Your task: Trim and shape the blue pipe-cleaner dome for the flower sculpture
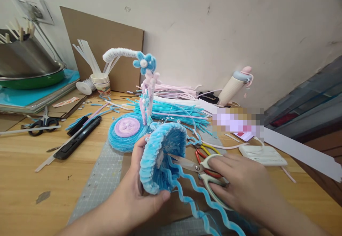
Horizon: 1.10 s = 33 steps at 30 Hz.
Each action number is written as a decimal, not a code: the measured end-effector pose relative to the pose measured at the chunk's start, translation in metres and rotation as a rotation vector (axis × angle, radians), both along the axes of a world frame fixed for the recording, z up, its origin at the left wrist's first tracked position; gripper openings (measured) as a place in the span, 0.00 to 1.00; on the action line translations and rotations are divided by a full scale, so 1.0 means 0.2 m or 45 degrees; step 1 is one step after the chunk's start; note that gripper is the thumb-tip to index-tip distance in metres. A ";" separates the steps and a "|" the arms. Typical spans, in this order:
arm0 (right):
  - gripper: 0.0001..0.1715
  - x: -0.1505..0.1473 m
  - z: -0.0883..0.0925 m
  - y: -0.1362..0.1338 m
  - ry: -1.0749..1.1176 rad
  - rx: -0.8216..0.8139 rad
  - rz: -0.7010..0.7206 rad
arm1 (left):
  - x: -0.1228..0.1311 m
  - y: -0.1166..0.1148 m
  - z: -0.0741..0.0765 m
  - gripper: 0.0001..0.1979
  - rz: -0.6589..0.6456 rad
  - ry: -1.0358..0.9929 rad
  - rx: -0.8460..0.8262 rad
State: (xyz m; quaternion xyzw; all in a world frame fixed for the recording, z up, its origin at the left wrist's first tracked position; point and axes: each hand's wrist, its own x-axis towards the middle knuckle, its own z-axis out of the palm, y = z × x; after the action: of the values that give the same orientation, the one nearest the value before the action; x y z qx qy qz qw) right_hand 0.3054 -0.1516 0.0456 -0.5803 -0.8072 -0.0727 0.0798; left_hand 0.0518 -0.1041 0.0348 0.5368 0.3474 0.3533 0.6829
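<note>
My left hand point(139, 189) is closed around a blue pipe-cleaner dome point(160, 154), tilted so its hollow faces me. Wavy blue pipe-cleaner strands point(197, 196) hang from it toward the lower right. My right hand point(237, 186) grips white-handled scissors point(199, 166), whose blades point left into the dome's opening. Behind the dome stands a pipe-cleaner piece with a round blue and pink base point(125, 131), a white curved arm point(120, 53) and a blue flower point(145, 63).
Loose blue and pink pipe cleaners point(176, 109) lie behind. Red-handled pliers point(204, 154), a white box point(263, 155), black scissors point(42, 122), a black cutter point(77, 139), a paper cup point(100, 82), a bottle point(233, 88), cardboard point(107, 36) and a grey cutting mat point(103, 179) are on the wooden table.
</note>
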 end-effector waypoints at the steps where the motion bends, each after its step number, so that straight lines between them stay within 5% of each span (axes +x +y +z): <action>1: 0.03 0.00 0.00 0.00 -0.014 0.004 -0.001 | 0.00 0.00 0.00 0.47 -0.022 0.005 0.007; 10: 0.04 0.02 -0.03 0.01 -0.017 -0.023 0.001 | 0.00 0.02 -0.03 0.50 -0.136 -0.136 -0.055; 33: 0.20 -0.06 -0.12 0.07 -0.103 -0.090 0.016 | 0.02 0.03 -0.02 0.47 0.017 -0.186 -0.101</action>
State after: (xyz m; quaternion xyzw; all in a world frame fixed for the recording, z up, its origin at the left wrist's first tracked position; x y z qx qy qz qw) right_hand 0.2926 -0.1372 0.0213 -0.5743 -0.8155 -0.0672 0.0269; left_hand 0.0548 -0.0985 0.0313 0.4799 0.3140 0.3818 0.7248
